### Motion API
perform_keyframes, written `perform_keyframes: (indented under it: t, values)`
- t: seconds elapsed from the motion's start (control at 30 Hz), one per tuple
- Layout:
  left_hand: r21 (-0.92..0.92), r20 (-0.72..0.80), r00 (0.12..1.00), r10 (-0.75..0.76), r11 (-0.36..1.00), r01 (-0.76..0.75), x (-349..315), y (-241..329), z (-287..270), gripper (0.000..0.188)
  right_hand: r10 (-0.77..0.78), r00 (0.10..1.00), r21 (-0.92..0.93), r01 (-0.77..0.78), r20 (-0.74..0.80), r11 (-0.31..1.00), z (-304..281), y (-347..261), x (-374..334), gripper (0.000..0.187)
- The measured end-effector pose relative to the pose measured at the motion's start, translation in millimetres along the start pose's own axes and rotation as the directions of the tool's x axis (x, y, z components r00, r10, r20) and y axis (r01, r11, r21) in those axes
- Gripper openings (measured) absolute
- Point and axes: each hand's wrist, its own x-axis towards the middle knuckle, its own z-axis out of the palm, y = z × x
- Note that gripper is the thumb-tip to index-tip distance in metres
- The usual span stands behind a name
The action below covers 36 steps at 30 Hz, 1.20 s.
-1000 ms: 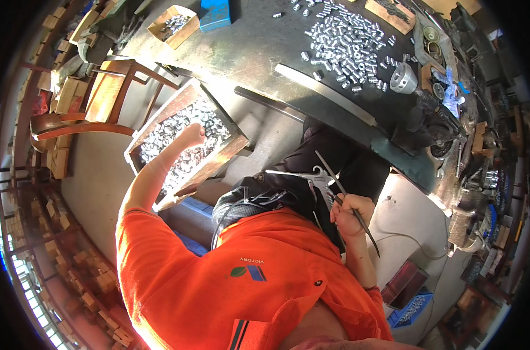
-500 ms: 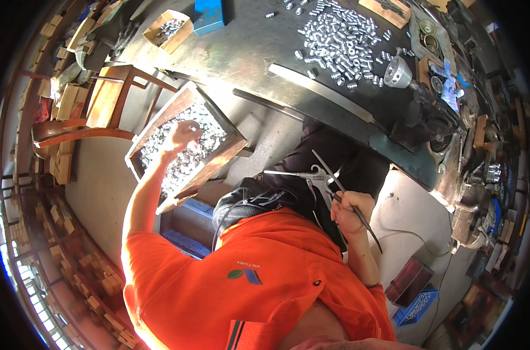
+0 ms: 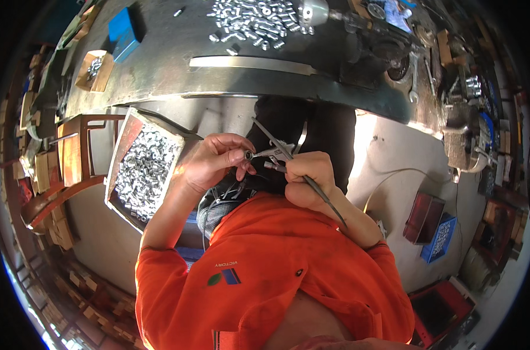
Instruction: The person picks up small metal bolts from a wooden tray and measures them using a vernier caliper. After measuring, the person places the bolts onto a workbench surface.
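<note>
My left hand point(image 3: 215, 160) pinches a small metal fitting point(image 3: 248, 156) with a round hole between thumb and fingers, in front of my lap. My right hand point(image 3: 311, 178) is closed around a silver air blow gun point(image 3: 281, 150) and a long thin dark rod point(image 3: 320, 193), perhaps a file, which slants across it. The gun's thin nozzle points left and meets the fitting or lies just beside it; I cannot tell if its tip is inside. Left of my left hand, a wooden box point(image 3: 114, 156) holds a heap of similar shiny metal pieces point(image 3: 145, 172).
On the metal workbench point(image 3: 160, 64) lie a pile of fittings point(image 3: 256, 20), a flat metal bar point(image 3: 250, 64), a blue box point(image 3: 124, 36) and a small carton point(image 3: 94, 71). A chuck point(image 3: 314, 13) and vise point(image 3: 460, 143) stand rightward. A blue crate point(image 3: 439, 238) and hose point(image 3: 387, 178) are on the floor.
My left hand has come out of the wooden box to my lap with a fitting in its fingers. My right hand has moved left and up, bringing the gun to the fitting. The view has turned.
</note>
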Motion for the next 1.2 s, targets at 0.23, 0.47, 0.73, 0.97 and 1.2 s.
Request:
perform_keyframes:
  t: [0.23,0.47,0.73,0.97,1.2]
  values:
    - [0.153,-0.040,0.998,-0.043,0.987,0.049,11,0,20,0.024,-0.058,0.998,-0.130,0.059,0.016,0.990,2,3,4,0.026]
    - [0.510,-0.112,0.993,-0.031,0.856,0.084,16,14,36,0.016,-0.150,0.989,-0.319,0.140,-0.009,0.937,6,16,-2,0.022]
    - [0.454,-0.046,0.994,0.099,0.888,-0.068,21,6,38,0.016,-0.067,0.992,-0.143,0.050,-0.110,0.988,4,17,2,0.018]
    - [0.384,-0.008,0.999,0.034,0.923,-0.028,24,11,34,0.016,0.058,0.980,-0.054,-0.070,-0.188,0.996,4,19,-1,0.020]
    - [0.971,-0.046,0.837,0.545,0.222,-0.091,38,10,-3,0.019,-0.127,0.985,0.020,0.130,-0.118,0.991,-7,-13,-1,0.026]
